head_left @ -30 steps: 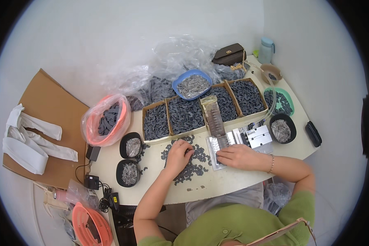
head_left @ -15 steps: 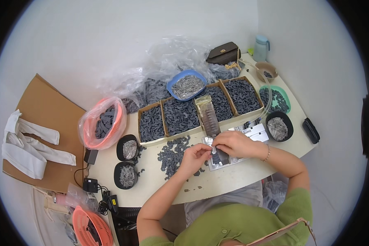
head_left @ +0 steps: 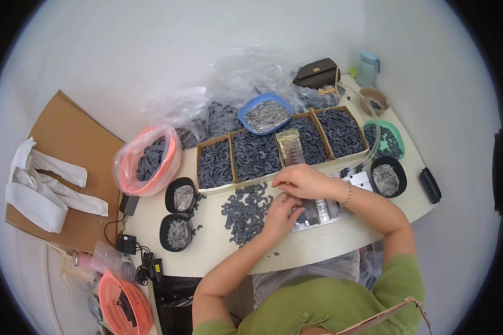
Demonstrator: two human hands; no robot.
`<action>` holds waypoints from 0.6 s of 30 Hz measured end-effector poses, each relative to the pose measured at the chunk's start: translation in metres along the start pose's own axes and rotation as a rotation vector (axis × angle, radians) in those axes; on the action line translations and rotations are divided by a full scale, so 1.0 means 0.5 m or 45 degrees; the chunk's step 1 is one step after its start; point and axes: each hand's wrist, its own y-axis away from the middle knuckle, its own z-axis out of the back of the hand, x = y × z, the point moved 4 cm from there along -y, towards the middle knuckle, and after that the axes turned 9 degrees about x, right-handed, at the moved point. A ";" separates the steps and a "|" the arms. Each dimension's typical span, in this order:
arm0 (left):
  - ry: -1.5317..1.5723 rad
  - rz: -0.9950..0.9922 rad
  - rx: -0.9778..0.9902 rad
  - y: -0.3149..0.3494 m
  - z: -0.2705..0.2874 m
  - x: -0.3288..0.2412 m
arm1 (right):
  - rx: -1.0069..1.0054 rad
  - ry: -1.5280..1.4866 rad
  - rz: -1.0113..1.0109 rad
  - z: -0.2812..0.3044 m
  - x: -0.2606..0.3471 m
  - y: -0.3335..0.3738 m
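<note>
My left hand (head_left: 281,216) is at the left end of a metal fixture (head_left: 321,223), its fingers bent and drawn together. Just above it, my right hand (head_left: 310,181) reaches in from the right with curled fingers, close to the left fingertips. Whatever small thing either hand may hold is too small or hidden to make out. A clear, marked plastic strip (head_left: 292,149) runs from the boxes down under my right hand. Left of my hands lies a loose spread of small dark grey parts (head_left: 245,215).
Cardboard boxes (head_left: 215,163) of grey parts line the back, with a blue tray (head_left: 265,116) of metal pins on top. Black bowls (head_left: 178,233) of pins stand left; another black bowl (head_left: 387,177) and a green tray (head_left: 401,146) stand right. A bagged pink basket (head_left: 173,162) is further left.
My right hand has moved left and up, off the fixture's middle. My left hand has shifted right, over the fixture's left end. The whole view has shifted slightly.
</note>
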 end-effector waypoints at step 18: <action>-1.149 -0.263 0.297 0.024 -0.028 -0.044 | 0.338 0.492 0.213 -0.108 -0.039 -0.063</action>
